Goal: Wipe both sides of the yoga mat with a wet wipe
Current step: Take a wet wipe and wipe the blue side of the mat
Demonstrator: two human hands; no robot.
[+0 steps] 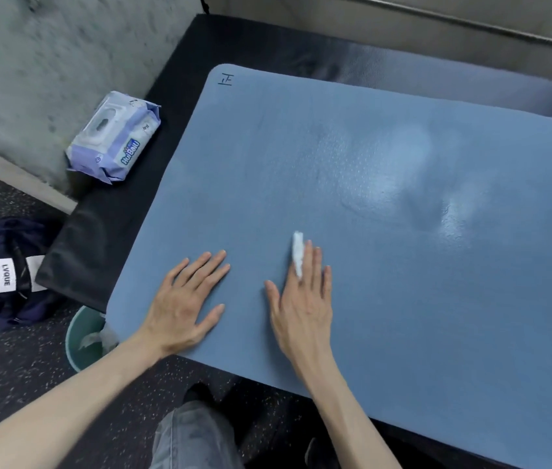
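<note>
A: Yoga mat (369, 265): what finish does its blue surface show?
B: A fine dotted texture, matt near the hands, with glossy wet-looking patches toward the far right.

A: And the pad (105, 231) beneath it?
B: Black, smooth, with a faint leather-like sheen.

A: The wet wipe (297, 253)?
B: White soft cloth-like sheet, crumpled. The wipes pack (115, 137) is shiny plastic film with a hard plastic flap lid.

A: The surroundings?
B: Floor (14, 384): dark, speckled, rubber-like and matt. Wall (47, 62): rough mottled grey, like concrete. Basin (81, 336): smooth green plastic. Bundle (10, 272): dark cloth with white woven labels. Trouser leg (190, 438): grey denim-like cloth.
</note>
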